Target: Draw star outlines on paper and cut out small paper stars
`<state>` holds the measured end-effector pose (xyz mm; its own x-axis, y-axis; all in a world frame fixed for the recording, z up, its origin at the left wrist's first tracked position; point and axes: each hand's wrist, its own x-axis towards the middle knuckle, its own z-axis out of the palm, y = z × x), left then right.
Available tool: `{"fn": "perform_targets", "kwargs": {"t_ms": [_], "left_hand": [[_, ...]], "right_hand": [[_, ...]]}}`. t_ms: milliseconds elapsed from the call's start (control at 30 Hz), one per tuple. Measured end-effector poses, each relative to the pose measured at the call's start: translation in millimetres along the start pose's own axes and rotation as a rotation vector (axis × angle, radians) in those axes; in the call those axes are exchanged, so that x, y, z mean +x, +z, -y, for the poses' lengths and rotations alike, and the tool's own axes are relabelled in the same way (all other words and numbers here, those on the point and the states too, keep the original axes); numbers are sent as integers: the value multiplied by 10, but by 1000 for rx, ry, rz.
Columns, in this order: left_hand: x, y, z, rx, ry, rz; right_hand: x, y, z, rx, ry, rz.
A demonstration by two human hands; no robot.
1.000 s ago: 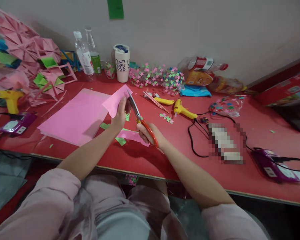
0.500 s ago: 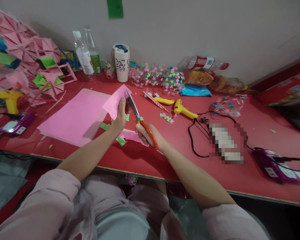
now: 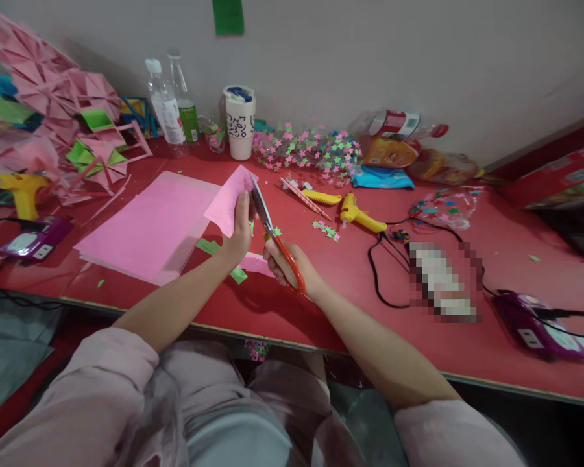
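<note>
My left hand is closed on a small pink paper sheet, lifted above the red table. In my right hand are red-handled scissors, fingers through the handles. The blades point up and away, their tips at the paper's right edge beside my left thumb. A cut pink strip lies on the table under my hands, with green scraps beside it.
A large pink sheet lies to the left. Yellow glue guns, a yellow knife, cables, purple power strips, bottles, a cup, star confetti and folded paper crafts crowd the table.
The pink paper and scissors have shifted slightly right together; the blades have closed further along the paper's edge. Otherwise only a small camera shift.
</note>
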<state>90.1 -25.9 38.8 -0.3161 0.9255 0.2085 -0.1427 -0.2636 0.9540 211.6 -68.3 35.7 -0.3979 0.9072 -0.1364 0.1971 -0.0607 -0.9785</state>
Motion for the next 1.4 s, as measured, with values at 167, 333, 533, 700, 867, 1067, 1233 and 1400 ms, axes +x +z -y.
{"fn": "perform_targets", "kwargs": {"t_ms": [167,333,533,700,867,1067,1233,1400], "left_hand": [[-5,1,14,-13,24,-1],[7,1,26,-31,23,0],[17,3,34,-39,33,-4],[23,2,40,-47,30,-9],[29,-5,59,-10,46,3],[33,-14,75,-5,73,2],[33,-21,59,-10,66,-11],[117,-54,101,77,117,82]], "right_hand": [[-15,23,23,11,16,-18],[-7,12,32,5,20,-19],[-10,3,49,-9,5,-11],[-3,0,53,33,12,-6],[3,-1,57,30,0,-9],[-9,-9,61,8,-9,-18],[-5,2,40,32,4,-15],[51,-94,28,104,-16,-15]]}}
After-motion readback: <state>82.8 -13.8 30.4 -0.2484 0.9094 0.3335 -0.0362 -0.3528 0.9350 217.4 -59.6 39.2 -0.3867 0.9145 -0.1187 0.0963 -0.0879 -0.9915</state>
